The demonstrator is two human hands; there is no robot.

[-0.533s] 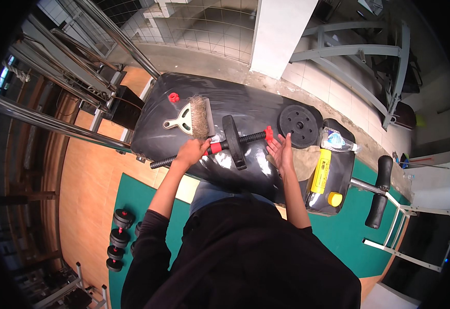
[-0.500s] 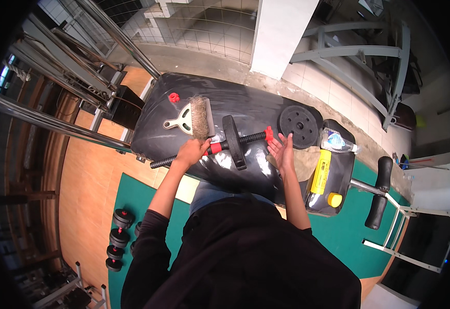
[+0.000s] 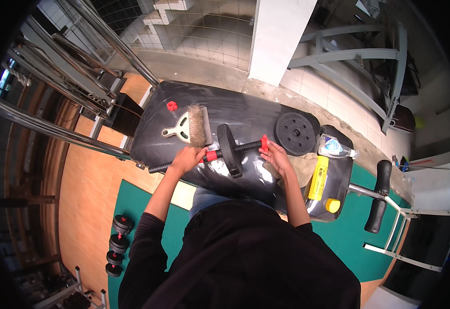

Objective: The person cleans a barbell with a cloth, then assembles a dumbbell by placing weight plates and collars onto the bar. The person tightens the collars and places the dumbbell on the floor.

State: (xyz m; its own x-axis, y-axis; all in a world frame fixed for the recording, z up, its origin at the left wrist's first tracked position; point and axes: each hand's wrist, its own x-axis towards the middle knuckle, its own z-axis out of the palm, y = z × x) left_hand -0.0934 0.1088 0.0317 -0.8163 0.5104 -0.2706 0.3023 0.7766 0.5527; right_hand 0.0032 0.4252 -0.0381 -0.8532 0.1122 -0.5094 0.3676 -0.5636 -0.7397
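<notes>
gripping the dumbbell bar (image 3: 249, 147) mid-frame, the left hand (image 3: 187, 159) is clamped around it; the right hand (image 3: 278, 157) meets the red collar (image 3: 264, 142) right of centre, pinch unclear. working that collar seems the step; turning it would call for steadiness.

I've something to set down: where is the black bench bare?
The black bench is bare along its far side, between the brush and the flat plate. A smaller patch lies just below the brush handle. The left hand, right hand and bar crowd the near middle; the bottle, yellow container and yellow cap, the right end.
</notes>
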